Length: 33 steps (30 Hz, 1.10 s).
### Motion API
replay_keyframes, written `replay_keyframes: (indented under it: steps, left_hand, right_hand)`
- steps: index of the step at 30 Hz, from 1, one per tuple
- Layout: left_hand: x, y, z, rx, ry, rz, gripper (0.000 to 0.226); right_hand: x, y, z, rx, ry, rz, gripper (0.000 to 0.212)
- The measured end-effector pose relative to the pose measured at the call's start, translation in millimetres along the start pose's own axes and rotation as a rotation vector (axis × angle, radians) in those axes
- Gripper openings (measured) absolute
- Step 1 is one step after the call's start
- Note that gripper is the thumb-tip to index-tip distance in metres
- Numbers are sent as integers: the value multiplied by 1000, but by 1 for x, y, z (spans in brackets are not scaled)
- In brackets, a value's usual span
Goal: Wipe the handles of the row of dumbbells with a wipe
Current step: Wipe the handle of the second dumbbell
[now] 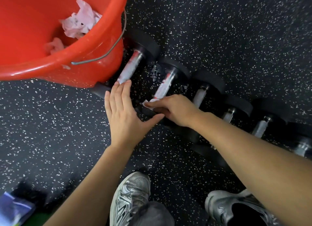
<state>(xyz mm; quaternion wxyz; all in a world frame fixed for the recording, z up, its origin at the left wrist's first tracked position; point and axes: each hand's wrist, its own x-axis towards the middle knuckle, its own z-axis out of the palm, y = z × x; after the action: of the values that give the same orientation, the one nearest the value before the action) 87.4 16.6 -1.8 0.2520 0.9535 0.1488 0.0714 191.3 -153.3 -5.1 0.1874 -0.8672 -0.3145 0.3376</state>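
Single head-worn wide-angle view, aimed steeply downward at close range onto the black white-speckled rubber floor (236,31); no second view.

I see a bright picture with soft, even light. The red bucket (59,36) shines the most, and a white streak of glare runs along its rim. Just right of the bucket, the metal dumbbell handles (130,67) glint and pick up red from it. Far right of the bucket, the floor (236,40) goes darker and smeary. Below the bucket, at the bottom corner, a blue thing (11,210) is too blurry to tell. The bucket's rim bends from the wide lens. Shadows under my arms are faint.
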Motion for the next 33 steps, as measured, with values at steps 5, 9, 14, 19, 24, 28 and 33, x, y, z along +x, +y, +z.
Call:
replay_keyframes:
  steps: [5, 9, 14, 19, 24, 28, 33]
  left_hand:
    - [-1, 0, 0, -1, -1, -9, 125]
    - [0, 1, 0, 4, 0, -9, 125]
    - [-1, 0, 1, 8, 6, -9, 124]
    - [-1, -1, 2, 9, 9, -7, 124]
    - [-1, 0, 2, 10, 0, -6, 124]
    - [-1, 0, 3, 9, 11, -6, 124]
    - [0, 1, 1, 2, 5, -10, 125]
  right_hand:
    - [-2, 9, -15, 14, 196, 16, 40]
    - [6, 25, -25, 12, 392, 189, 39]
    - [8, 19, -16, 59, 352, 230, 37]
    - [-1, -1, -6, 4, 66, 57, 37]
    - [0, 1, -10, -175, 61, -12, 42]
    - [6, 18, -23, -89, 283, 111, 39]
    - [10, 23, -20, -45, 353, 211, 40]
